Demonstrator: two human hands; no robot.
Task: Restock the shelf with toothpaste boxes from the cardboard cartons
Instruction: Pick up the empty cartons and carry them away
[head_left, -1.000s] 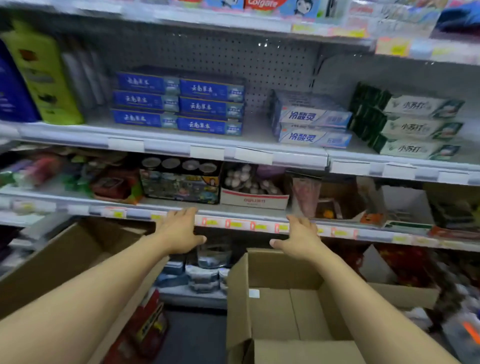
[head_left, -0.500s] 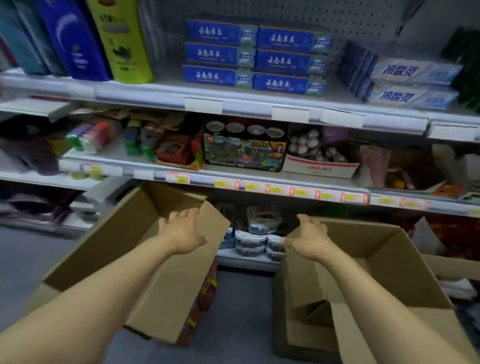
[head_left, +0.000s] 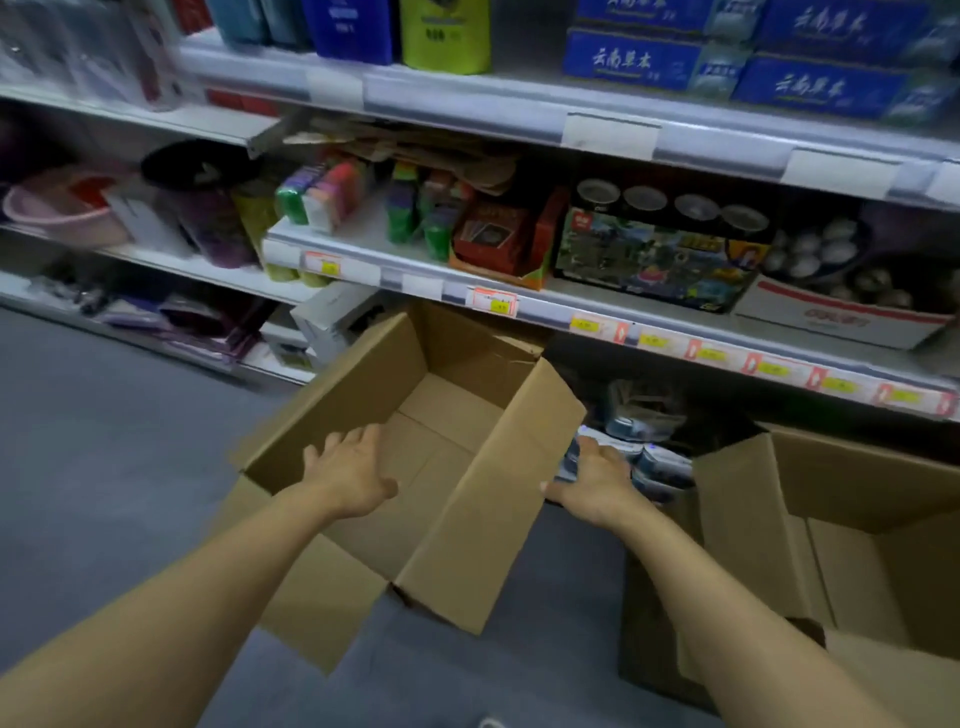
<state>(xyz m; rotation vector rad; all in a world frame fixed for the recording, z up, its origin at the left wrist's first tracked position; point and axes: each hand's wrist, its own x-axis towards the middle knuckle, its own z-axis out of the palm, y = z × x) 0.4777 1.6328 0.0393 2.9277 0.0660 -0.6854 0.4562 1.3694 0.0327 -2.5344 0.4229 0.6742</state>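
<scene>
Apparently the search for stock is what shapes this pose. Both arms reach toward the left carton (head_left: 441, 415), which sits on the floor (head_left: 104, 441) below the price-tag shelf (head_left: 597, 322), tipped with its mouth toward the person so the inside can be seen. Its flaps are spread, and as far as the view shows, the inside is bare cardboard.

The left hand (head_left: 348, 467) hangs over the carton's near rim, fingers (head_left: 332, 441) straight and slightly spread, holding nothing. The right hand (head_left: 597, 475) hovers just right of the carton's right flap, fingers relaxed and apart, also holding nothing; whether it touches the flap I cannot tell. Probably the two hands are bracketing the carton to steady or shift it.

Right of that carton stands a second carton (head_left: 831, 519), also open, its bottom mostly out of view.

The toothpaste boxes (head_left: 727, 62) visible are the blue ones stacked on the top shelf (head_left: 519, 109), well above the carton; none shows in either carton, so restocking may be close to done.
</scene>
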